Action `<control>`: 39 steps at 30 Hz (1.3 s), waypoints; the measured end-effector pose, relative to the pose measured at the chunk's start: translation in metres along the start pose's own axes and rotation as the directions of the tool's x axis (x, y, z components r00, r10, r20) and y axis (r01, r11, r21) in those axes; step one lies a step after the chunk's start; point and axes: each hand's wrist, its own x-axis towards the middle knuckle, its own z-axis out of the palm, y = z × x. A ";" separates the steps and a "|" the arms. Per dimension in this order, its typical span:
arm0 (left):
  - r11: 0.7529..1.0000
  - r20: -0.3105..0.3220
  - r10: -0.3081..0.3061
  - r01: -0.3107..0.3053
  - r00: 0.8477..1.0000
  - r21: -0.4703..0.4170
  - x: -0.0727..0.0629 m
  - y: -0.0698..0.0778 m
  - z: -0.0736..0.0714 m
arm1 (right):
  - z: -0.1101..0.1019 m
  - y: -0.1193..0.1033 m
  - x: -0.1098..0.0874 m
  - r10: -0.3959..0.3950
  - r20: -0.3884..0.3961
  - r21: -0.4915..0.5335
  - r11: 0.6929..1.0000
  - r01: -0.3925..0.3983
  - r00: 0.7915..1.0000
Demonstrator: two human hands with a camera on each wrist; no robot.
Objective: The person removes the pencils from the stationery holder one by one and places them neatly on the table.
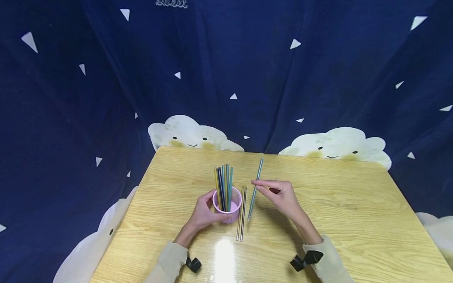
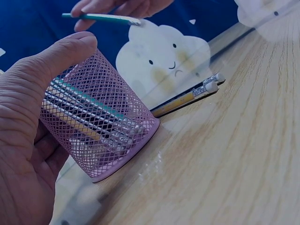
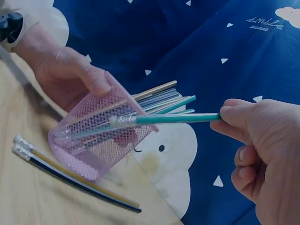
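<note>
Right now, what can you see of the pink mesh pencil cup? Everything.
The pink mesh pencil cup is round and open-topped, its rim and base band solid, its mesh looking metallic. It stands roughly upright on the wood-grain table. The left hand grips its side, thumb at the rim. Inside, yellow, dark and teal pencils bunch toward one side, ferrule ends down, visible through the mesh.

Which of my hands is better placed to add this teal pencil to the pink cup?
Probably your right hand: it pinches the teal pencil beside the pink cup, while your left hand grips the cup's side.
</note>
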 end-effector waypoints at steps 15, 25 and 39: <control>1.000 -0.016 0.005 -0.005 1.000 -0.004 -0.001 0.001 0.000 | 0.004 0.030 -0.019 0.173 0.049 -0.128 0.978 -0.166 0.984; 1.000 -0.015 0.009 -0.009 1.000 -0.014 0.000 0.001 0.001 | 0.011 0.041 -0.026 0.185 0.071 -0.193 0.967 -0.169 0.980; 1.000 -0.014 -0.006 0.006 1.000 -0.002 -0.001 0.002 0.000 | 0.018 0.050 -0.029 0.185 0.129 -0.224 0.962 -0.153 0.974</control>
